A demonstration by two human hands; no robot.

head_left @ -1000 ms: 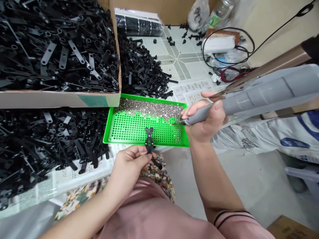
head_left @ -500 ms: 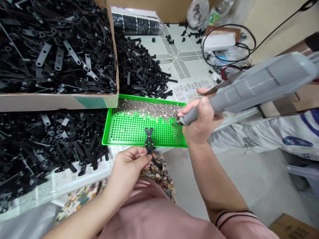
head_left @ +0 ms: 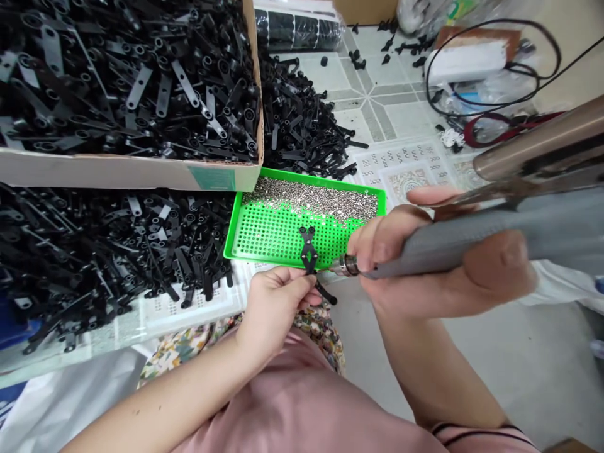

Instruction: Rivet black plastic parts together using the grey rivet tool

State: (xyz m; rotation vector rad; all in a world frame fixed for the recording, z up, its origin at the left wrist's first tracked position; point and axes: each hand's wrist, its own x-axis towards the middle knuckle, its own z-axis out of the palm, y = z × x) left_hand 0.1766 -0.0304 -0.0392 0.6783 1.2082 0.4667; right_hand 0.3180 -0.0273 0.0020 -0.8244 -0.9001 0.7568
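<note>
Pinched in my left hand (head_left: pixel 280 299) is a black linkage of crossed arms (head_left: pixel 309 248), its upper end over the front edge of a green tray (head_left: pixel 264 246). Small silver screws lie heaped along the tray's far side. My right hand (head_left: pixel 425 264) is wrapped round a grey electric screwdriver (head_left: pixel 443 242). The driver's metal tip points left, close to the lower part of the linkage near my left fingertips; whether it touches cannot be made out.
A cardboard box (head_left: pixel 155 173) full of black arms stands at the upper left, with loose black arms (head_left: pixel 302 119) heaped beside and before it. A black cable (head_left: pixel 495 113) and plastic bags lie at the upper right.
The screwdriver in my right hand has moved from over the tray's right end down and towards the linkage. The view has shifted, so the tray and box appear further right.
</note>
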